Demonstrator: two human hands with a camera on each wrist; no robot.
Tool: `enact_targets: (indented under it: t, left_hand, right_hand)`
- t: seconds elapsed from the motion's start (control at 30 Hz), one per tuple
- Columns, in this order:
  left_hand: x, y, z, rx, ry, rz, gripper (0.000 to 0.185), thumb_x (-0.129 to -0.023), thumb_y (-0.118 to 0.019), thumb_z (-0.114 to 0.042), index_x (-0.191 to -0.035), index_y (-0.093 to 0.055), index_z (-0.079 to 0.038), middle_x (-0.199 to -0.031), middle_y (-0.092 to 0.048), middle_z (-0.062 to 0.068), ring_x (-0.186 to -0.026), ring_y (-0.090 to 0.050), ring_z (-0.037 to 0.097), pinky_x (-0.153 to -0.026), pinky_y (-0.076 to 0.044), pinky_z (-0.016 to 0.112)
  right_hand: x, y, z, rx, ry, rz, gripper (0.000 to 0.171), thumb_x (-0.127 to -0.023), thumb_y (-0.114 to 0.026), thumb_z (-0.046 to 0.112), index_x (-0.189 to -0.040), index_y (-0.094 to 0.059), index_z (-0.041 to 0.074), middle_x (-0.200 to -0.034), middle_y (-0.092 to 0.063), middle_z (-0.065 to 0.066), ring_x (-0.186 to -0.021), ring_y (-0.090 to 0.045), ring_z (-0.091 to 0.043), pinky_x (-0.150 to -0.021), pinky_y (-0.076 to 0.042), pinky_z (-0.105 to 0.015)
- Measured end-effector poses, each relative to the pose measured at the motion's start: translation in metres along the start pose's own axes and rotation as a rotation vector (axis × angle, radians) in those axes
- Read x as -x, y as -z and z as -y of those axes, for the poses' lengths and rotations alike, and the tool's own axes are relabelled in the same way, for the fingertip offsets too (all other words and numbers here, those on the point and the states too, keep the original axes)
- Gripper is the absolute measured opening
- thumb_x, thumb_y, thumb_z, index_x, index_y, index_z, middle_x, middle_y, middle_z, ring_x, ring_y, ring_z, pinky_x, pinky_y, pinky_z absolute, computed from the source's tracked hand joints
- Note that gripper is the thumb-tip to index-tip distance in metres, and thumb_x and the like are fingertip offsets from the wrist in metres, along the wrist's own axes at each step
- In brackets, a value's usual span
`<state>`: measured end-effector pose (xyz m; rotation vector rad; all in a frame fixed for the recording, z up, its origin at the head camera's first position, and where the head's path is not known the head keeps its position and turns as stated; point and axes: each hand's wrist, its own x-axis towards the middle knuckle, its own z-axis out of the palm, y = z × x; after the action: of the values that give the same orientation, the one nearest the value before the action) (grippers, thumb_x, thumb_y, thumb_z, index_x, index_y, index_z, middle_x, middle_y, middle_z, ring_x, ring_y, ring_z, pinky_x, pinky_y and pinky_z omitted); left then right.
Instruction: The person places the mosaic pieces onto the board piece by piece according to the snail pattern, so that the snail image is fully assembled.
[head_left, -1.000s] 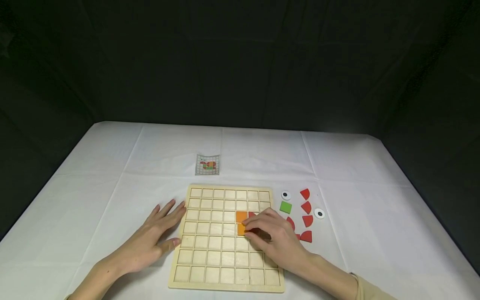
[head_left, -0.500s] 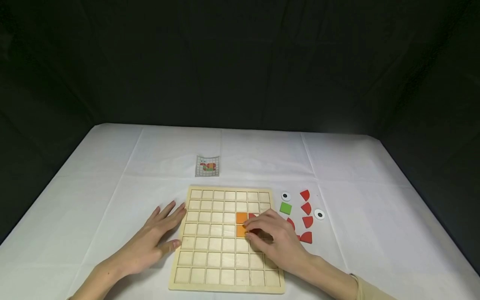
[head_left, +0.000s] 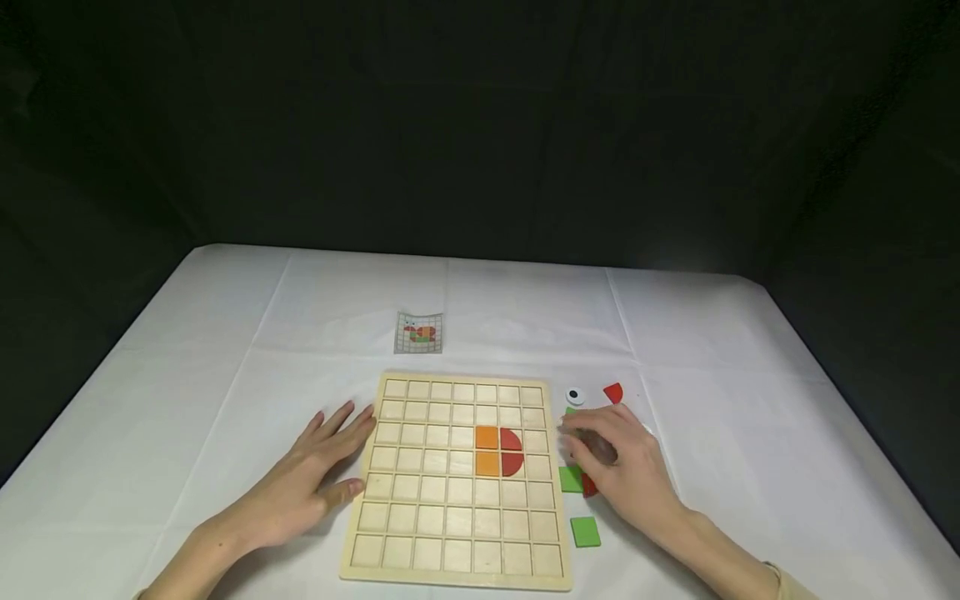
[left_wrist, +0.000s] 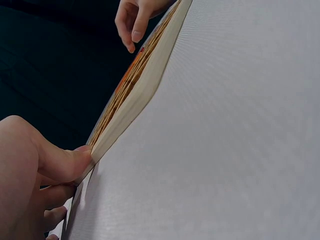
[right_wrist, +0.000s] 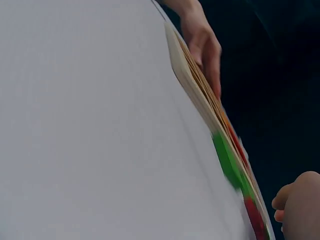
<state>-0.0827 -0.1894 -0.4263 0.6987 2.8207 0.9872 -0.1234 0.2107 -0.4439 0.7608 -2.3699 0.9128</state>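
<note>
The right hand [head_left: 618, 467] hovers just right of the wooden grid board [head_left: 457, 567], fingers loosely curled over loose pieces; whether it grips one, I cannot tell. A green square [head_left: 570, 479] lies directly beneath its fingers. The left hand [head_left: 311, 475] rests flat, fingers straight, against the board's left edge.

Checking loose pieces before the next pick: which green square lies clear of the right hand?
The green square nearest the camera, beside the wooden grid board's lower right corner. The other green square lies against the right hand, partly hidden.
</note>
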Motion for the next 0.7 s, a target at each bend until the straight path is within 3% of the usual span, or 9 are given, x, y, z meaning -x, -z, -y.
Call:
enact_targets:
  t: [0.3, 0.5, 0.7]
  left_hand:
    - [-0.001, 0.0, -0.001, -0.002, 0.011, 0.003, 0.072, -0.093, -0.069, -0.02, -0.155, -0.035, -0.006, -0.165, -0.025, 0.001, -0.155, -0.012, 0.031, -0.128, 0.004, 0.039]
    - [0.0, 0.0, -0.001, -0.013, 0.004, -0.005, 0.072, -0.092, -0.069, -0.019, -0.155, -0.035, -0.006, -0.164, -0.026, 0.001, -0.155, -0.013, 0.031, -0.128, 0.004, 0.039]
    - [-0.001, 0.0, -0.001, -0.016, -0.004, -0.002, 0.072, -0.093, -0.069, -0.02, -0.155, -0.035, -0.006, -0.165, -0.025, 0.001, -0.155, -0.013, 0.031, -0.128, 0.005, 0.035]
  right_hand:
    - [0.009, 0.028, -0.034, 0.148, -0.158, -0.041, 0.037, -0.077, -0.076, -0.012, -0.107, -0.075, 0.01, -0.098, -0.073, 0.001, -0.088, -0.052, -0.009, -0.067, -0.044, -0.005]
    - [0.01, 0.03, -0.039, 0.172, -0.191, -0.015, 0.032, -0.081, -0.076, -0.004, -0.109, -0.074, 0.01, -0.102, -0.072, -0.003, -0.091, -0.053, -0.011, -0.07, -0.044, -0.003]
    - [0.01, 0.03, -0.041, 0.187, -0.199, -0.053, 0.028, -0.078, -0.081, 0.0, -0.103, -0.074, 0.008, -0.098, -0.072, -0.002, -0.09, -0.054, -0.014, -0.069, -0.043, -0.005]
